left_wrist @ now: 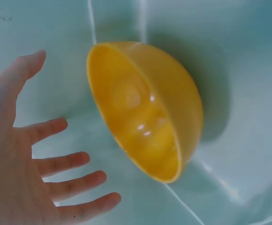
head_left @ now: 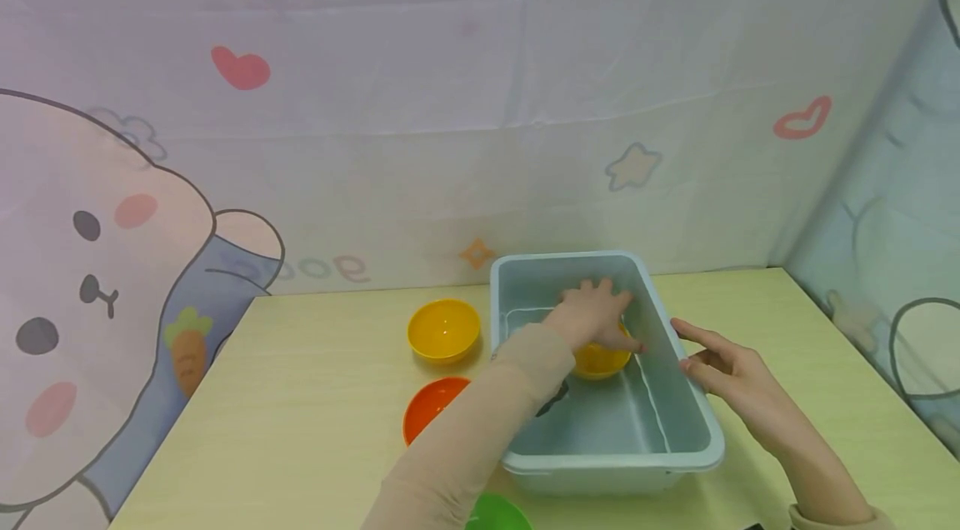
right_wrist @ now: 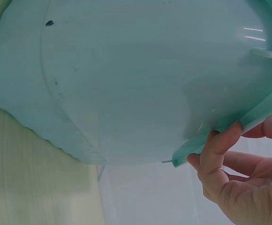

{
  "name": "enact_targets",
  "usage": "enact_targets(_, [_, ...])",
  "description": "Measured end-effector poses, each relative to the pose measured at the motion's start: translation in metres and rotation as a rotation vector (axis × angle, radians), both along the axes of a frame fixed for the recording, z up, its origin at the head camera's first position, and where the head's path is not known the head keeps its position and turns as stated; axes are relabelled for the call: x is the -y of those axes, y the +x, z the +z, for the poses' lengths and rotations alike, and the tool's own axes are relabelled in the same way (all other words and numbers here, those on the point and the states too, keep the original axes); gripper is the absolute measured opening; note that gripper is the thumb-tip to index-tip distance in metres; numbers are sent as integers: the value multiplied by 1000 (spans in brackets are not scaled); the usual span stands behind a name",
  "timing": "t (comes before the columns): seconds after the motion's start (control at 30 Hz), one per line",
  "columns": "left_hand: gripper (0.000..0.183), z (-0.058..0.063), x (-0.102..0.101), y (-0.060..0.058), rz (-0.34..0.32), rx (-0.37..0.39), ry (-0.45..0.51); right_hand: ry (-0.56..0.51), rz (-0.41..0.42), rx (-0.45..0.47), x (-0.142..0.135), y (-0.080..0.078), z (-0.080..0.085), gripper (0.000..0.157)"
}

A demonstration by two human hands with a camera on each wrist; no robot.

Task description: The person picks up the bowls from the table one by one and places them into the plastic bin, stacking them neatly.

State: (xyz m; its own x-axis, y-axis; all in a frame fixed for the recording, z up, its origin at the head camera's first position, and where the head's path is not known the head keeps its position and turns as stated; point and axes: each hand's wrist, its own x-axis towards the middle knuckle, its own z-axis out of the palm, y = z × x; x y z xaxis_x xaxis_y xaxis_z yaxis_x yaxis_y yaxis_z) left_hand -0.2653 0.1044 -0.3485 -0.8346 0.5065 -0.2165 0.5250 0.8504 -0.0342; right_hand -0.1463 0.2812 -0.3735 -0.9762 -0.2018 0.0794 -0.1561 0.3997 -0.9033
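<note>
Inside a light blue plastic bin, a yellow bowl sits partly hidden by my left hand. Seen from the left wrist, the bowl rests on the bin floor, its hollow facing the left hand. The fingers there are spread and hold nothing; a gap shows between the fingertips and the bowl. On the bin's right side, my right hand holds the rim. In the right wrist view, its bent fingers are at the lip of the bin.
Left of the bin stand another yellow bowl and an orange-red bowl, partly behind the left sleeve. A green bowl is cut off at the bottom edge. Behind the pale wooden table hangs a printed cloth.
</note>
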Motion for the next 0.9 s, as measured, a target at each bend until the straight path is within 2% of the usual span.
enact_targets(0.37, [76, 11, 1, 3, -28, -14, 48, 12, -9, 2, 0, -1, 0, 56])
enact_targets(0.9, [66, 39, 4, 18, -2, -15, 3, 15, -6, 3, -1, -1, -1, 56])
